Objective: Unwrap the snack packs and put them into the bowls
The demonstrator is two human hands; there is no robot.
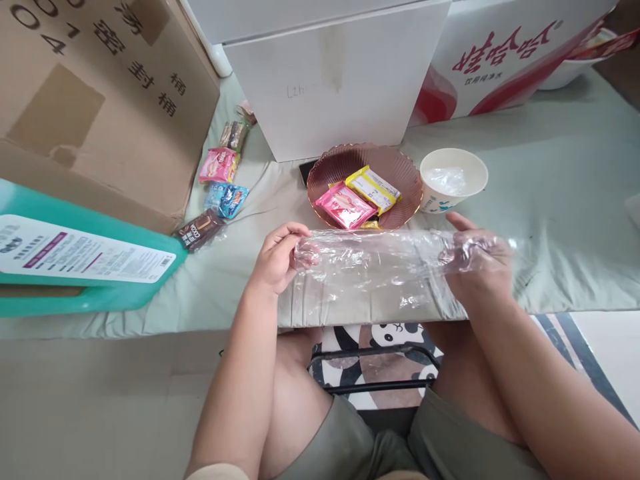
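Stretched between my two hands is a thin clear plastic bag (370, 260), see-through and wrinkled, above the front edge of the cloth. My left hand (285, 257) pinches its left end with closed fingers. At the other end, my right hand (477, 260) grips the bag, its thumb pointing up and film lying over the fingers. Just beyond the bag stands a ribbed pinkish-brown bowl (400, 167) with a gold rim. Inside it lie a pink snack packet (347, 205) and a yellow-and-white packet (374, 189). A white paper cup (445, 203) beside the bowl holds crumpled clear plastic.
At left stand a cardboard box (150, 133) and a green jug (165, 260). Snack packets, including a pink one (219, 165), a blue one (226, 199) and a brown one (200, 229), lie beside them. White boxes (340, 87) line the back.
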